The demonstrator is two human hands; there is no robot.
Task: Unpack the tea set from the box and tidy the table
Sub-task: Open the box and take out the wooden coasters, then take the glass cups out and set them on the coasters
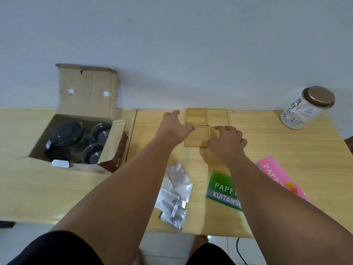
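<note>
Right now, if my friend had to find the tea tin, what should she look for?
Look at the wooden table's far right corner, by the wall. The tall white tea tin stands there alone, past the four wooden coasters. Only it has a shiny copper-coloured lid.

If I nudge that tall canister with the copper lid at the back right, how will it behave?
The canister stands upright, tall for its footprint, so a push up near the copper lid would probably tip it. Its body is round, so once down it would likely roll along the table. The printed wall looks smooth, perhaps slippery; weight cannot be judged.
</note>
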